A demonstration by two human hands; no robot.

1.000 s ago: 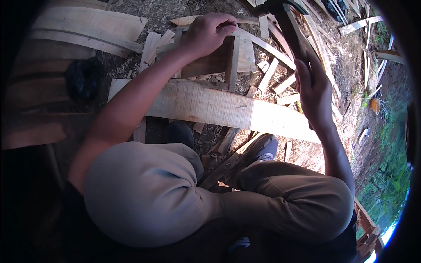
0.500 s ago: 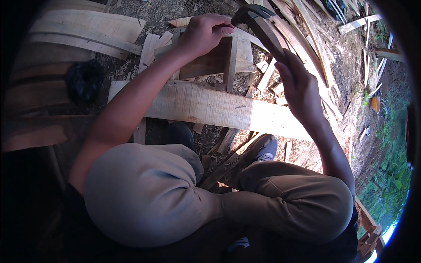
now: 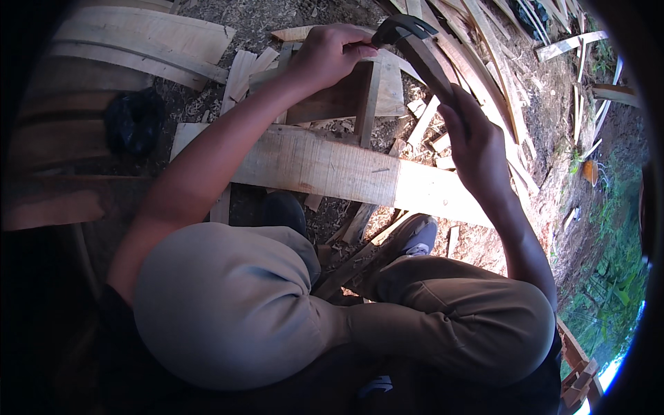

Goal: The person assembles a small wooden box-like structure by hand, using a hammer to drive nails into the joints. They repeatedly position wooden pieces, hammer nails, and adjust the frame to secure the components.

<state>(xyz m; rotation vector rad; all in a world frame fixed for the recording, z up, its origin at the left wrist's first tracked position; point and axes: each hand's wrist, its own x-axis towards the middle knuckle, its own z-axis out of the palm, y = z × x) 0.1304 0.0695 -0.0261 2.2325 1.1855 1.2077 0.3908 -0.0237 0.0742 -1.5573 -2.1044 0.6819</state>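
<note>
My right hand (image 3: 477,142) grips the wooden handle of a claw hammer (image 3: 427,66). The hammer's dark metal head points left, right beside the fingertips of my left hand (image 3: 335,57). Those left fingers are pinched together over the far edge of a wooden box frame (image 3: 368,104); whatever they hold is too small or hidden to make out. On the near side of the frame, a wide pale plank (image 3: 325,162) lies crosswise in front of my feet, its right end in bright sun.
Curved boards (image 3: 138,41) lie at the far left, near a black plastic bag (image 3: 135,123). Long thin wood strips (image 3: 494,69) are piled at the far right. Shavings and offcuts cover the ground around my shoes (image 3: 418,235). Green plants (image 3: 615,283) grow along the right side.
The hammer head stays close to my left fingertips, with only a slight shift. Both hands keep their grip, and the whole view has moved a little.
</note>
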